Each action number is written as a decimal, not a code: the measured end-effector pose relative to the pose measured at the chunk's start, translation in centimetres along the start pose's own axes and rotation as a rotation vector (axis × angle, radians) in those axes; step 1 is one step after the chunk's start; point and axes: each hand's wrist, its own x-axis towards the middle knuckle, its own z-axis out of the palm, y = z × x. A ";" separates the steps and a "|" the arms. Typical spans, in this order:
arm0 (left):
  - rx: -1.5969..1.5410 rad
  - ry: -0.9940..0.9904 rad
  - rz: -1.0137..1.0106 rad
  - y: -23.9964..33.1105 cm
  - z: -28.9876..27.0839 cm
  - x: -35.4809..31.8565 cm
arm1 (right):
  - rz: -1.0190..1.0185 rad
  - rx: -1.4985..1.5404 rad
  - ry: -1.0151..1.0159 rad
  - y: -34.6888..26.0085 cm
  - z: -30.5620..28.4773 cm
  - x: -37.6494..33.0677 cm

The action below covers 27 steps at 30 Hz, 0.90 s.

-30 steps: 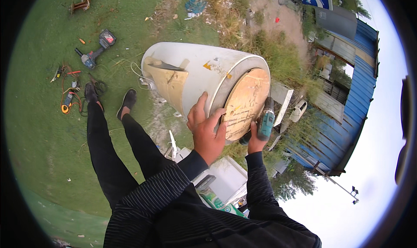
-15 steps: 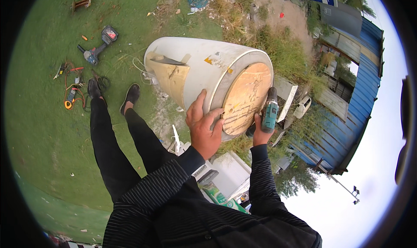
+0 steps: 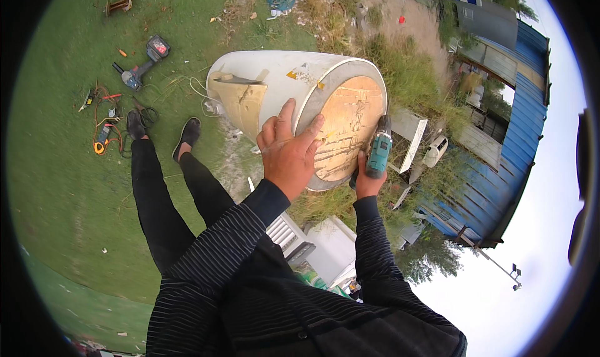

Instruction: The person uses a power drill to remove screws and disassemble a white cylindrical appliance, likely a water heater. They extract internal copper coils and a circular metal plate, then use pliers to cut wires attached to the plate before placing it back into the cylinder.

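Observation:
A large white cylinder (image 3: 250, 63) stands in front of me, its near end capped by a round wooden disc (image 3: 350, 123) with dark marks. A tan patch of tape or board (image 3: 240, 101) covers part of its side. My left hand (image 3: 289, 154) lies across the rim, fingers spread, its thumb reaching onto the disc's left edge. At the disc's right edge, my right hand (image 3: 370, 181) is wrapped round a teal and black cordless drill (image 3: 379, 154). The chuck points away from me beside the rim; its tip and any bit are hard to make out.
On the green ground at left lie another cordless power tool (image 3: 144, 63), a clamp meter (image 3: 101, 143) with red leads, and scissors (image 3: 147, 115). A white boxy unit (image 3: 328, 247) stands close by me. Weeds and a blue metal-clad shed (image 3: 509, 176) are at right.
The cylinder's capped end has shifted slightly left. My left hand has slid up along the rim, its thumb now further onto the disc. My right hand and the drill have moved left and slightly upward.

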 end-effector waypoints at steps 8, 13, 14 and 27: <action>0.068 -0.119 0.048 0.0 -0.8 1.2 | -0.033 -0.062 0.022 0.6 1.0 -1.4; -0.044 -0.166 0.109 -3.1 -1.2 1.9 | -0.004 -0.041 -0.039 0.5 0.0 -1.0; -0.006 -0.180 0.098 -2.7 -1.7 1.8 | 0.006 -0.053 -0.028 0.0 0.2 -0.8; 0.273 -0.252 0.049 1.6 -1.7 1.5 | -0.083 0.786 0.269 -10.5 2.4 1.3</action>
